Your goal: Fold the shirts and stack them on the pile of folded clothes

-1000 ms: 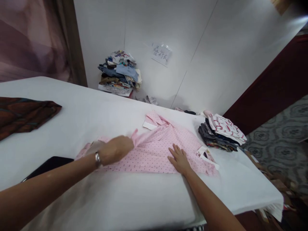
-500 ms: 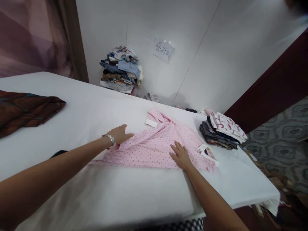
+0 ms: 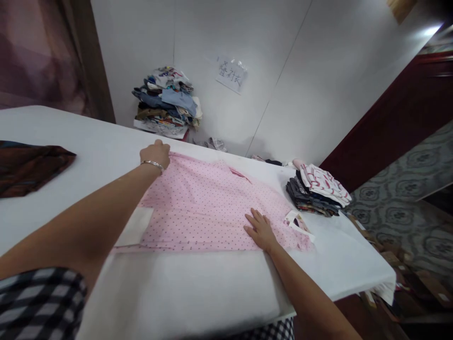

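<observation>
A pink shirt (image 3: 208,203) with small dark dots lies spread along the near side of the white-covered table. My left hand (image 3: 155,155), with a silver bracelet at the wrist, is closed on the shirt's far left corner and holds the cloth out toward the back edge. Flat on the shirt's right part, near its front edge, rests my right hand (image 3: 261,230) with its fingers spread. White cuff-like bands show at the shirt's lower left (image 3: 136,226) and at its collar (image 3: 299,222) on the right.
Folded clothes (image 3: 316,191) are stacked at the table's right end. A taller clothes pile (image 3: 168,104) stands by the wall behind. A dark brown garment (image 3: 33,167) lies at the left. Handwritten paper (image 3: 231,74) is fixed to the wall.
My left hand has moved up and away from me, drawing the shirt's left part out toward the back. The bunched folds are now flatter. My right hand stays on the shirt.
</observation>
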### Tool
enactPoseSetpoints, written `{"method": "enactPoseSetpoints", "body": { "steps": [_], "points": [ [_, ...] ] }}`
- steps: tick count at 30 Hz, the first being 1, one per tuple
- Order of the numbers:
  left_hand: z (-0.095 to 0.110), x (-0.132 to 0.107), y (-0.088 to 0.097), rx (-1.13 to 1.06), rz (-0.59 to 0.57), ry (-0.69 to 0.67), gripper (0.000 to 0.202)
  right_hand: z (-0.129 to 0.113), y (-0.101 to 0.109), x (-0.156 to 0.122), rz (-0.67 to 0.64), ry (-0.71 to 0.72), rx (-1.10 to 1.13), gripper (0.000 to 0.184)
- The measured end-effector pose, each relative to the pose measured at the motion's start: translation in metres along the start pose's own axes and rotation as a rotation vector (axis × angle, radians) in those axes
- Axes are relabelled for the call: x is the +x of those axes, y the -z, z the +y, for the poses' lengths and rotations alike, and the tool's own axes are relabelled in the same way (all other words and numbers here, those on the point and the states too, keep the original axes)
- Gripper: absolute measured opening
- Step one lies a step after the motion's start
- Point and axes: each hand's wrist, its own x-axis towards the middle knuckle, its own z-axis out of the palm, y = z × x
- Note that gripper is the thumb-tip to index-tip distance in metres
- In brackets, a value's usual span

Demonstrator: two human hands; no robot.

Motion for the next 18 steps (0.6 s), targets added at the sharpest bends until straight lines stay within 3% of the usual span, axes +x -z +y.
{"method": "enactPoseSetpoints", "body": {
  "steps": [3, 5, 8, 12, 16, 18],
  "points": [
    [0.009, 0.000, -0.017, 0.050, 0.060, 0.034, 0.046, 0.001, 0.000, 0.001, -0.001, -0.003, -0.005, 0.056],
    [0.022, -0.011, -0.035, 0.058, 0.045, -0.039, 0.048, 0.001, -0.001, 0.001, 0.001, 0.002, -0.011, 0.056],
    [0.036, -0.034, -0.068, 0.070, -0.079, -0.163, 0.056, 0.000, -0.004, 0.001, -0.005, 0.007, -0.012, 0.056],
    [0.026, -0.052, -0.102, 0.089, -0.199, -0.135, 0.072, 0.000, -0.003, -0.001, -0.039, 0.002, -0.009, 0.058],
    [0.013, -0.053, -0.113, 0.060, -0.196, -0.107, 0.075, 0.003, 0.021, 0.011, -0.159, 0.033, 0.048, 0.060],
    [0.012, -0.053, -0.112, 0.060, -0.202, -0.103, 0.076, 0.003, 0.041, 0.032, -0.136, 0.036, 0.063, 0.053]
  ]
}}
